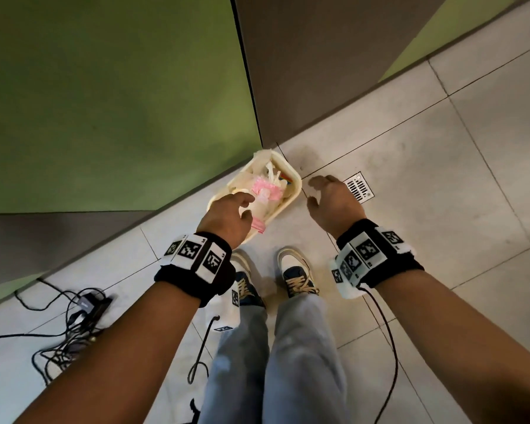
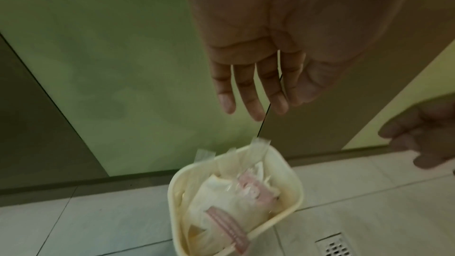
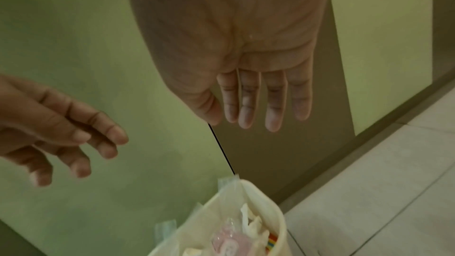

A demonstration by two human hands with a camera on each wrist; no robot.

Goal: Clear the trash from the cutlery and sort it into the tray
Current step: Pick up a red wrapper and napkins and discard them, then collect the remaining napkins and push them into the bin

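Note:
A cream plastic waste bin [image 1: 294,182] stands on the tiled floor against the green wall. It is full of white tissues and pink-and-clear wrappers [image 1: 265,191]. My left hand [image 1: 233,214] hovers over the bin's near edge, fingers straight and empty [image 2: 251,92]. My right hand [image 1: 331,198] hangs to the right of the bin, fingers extended and holding nothing [image 3: 261,102]. In the left wrist view the bin [image 2: 295,178] lies below the fingers with a pink-striped wrapper [image 2: 226,227] on top. The right wrist view has the bin [image 3: 280,221] at its bottom edge. No cutlery or tray is in view.
A metal floor drain [image 1: 359,188] sits just right of my right hand. My two shoes [image 1: 294,275] stand below the bin. A tangle of black cables and a power adapter [image 1: 86,304] lies on the floor at left. Grey and green wall panels rise behind.

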